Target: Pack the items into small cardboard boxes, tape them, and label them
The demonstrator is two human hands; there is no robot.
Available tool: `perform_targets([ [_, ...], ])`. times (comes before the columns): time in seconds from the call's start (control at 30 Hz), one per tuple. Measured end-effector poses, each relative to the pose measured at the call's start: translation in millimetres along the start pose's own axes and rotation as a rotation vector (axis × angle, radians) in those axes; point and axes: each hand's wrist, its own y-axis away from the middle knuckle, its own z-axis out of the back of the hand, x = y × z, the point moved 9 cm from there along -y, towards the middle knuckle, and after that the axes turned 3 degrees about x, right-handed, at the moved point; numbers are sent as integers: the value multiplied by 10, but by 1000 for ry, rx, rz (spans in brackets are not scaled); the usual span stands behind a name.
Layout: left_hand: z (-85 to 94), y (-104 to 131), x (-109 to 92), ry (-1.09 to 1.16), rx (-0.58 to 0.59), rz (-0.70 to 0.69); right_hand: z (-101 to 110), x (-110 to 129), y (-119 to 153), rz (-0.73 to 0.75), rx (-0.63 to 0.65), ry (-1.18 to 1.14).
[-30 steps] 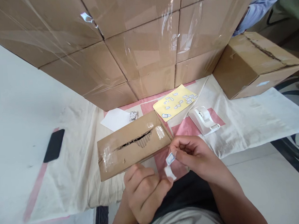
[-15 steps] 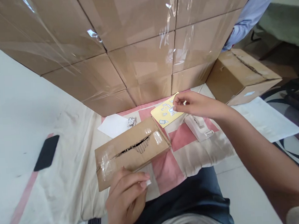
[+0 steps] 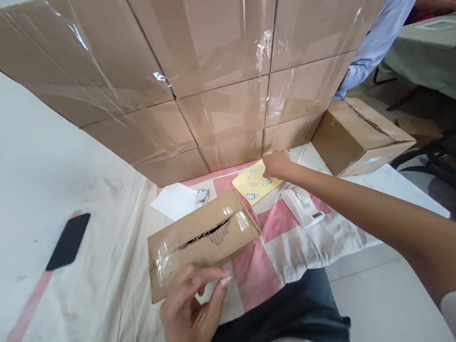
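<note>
White scrap [image 3: 226,280] pinched in left hand [image 3: 194,306], thumb and fingertip closed; right hand [image 3: 276,166] curled over yellow sheet [image 3: 241,183], its hold hidden.

1 black phone [image 3: 68,242] at far left, 1 blue sleeve [image 3: 381,32] beside the cardboard wall [image 3: 223,109]

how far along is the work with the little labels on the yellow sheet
Looks done: several small labels already lie on the yellow sheet. In hand: the left hand pinches a white scrap; the right hand is at the sheet, its fingertips unclear. Left: the scrap isn't set down; whether more labels remain, I can't tell.
</note>
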Motion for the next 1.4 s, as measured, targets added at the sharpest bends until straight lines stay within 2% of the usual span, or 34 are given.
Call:
perform_targets([
  [0.1, 11, 7, 13, -26, 21, 11, 173, -11, 190, 29, -77, -43],
  [0.2, 5, -43, -17, -76, 37, 10, 346, 50, 735, 131, -202, -155],
  [0.23, -10, -77, -45, -94, 44, 5, 378, 123, 1002, 220, -245, -229],
  [0.27, -27, -118, -78, -106, 48, 0, 452, 245, 1336, 409, -332, -421],
  [0.3, -49, -162, -114, -105, 51, -3, 474, 364, 1683, 601, -363, -590],
  [0.33, -83, -206, -147, -92, 63, -4, 441, 495, 2018, 785, -340, -692],
  [0.37, -131, -245, -170, -65, 90, 4, 368, 601, 2297, 904, -299, -737],
  [0.43, -245, -285, -200, -3, 161, 23, 250, 678, 2656, 955, -346, -756],
  [0.53, -388, -244, -193, 29, 247, 60, 129, 657, 2857, 916, -527, -686],
  [0.67, -498, -129, -148, -8, 305, 104, 36, 551, 2893, 970, -704, -624],
  [0.73, -453, -134, -125, -51, 265, 105, 37, 392, 2800, 998, -727, -814],
  [0.77, -399, -158, -104, -102, 230, 102, 29, 291, 2683, 978, -696, -967],
  [0.83, -279, -234, -31, -310, 197, 97, -68, 127, 2305, 847, -522, -1278],
  [0.87, -239, -277, 28, -452, 222, 98, -156, 90, 2094, 763, -405, -1400],
  [0.93, -206, -343, 183, -725, 351, 100, -337, 108, 1732, 646, -197, -1567],
  [1.03, -219, -355, 376, -881, 564, 76, -537, 311, 1422, 651, 12, -1730],
  [1.1, -246, -331, 421, -893, 639, 49, -679, 509, 1360, 684, 148, -1776],
  [1.2, -281, -312, 395, -927, 637, 3, -900, 762, 1404, 707, 341, -1765],
  [1.27, -303, -306, 363, -934, 619, -19, -1009, 828, 1432, 691, 386, -1726],
  [1.4, -316, -299, 330, -915, 601, -41, -1108, 851, 1416, 669, 385, -1679],
])
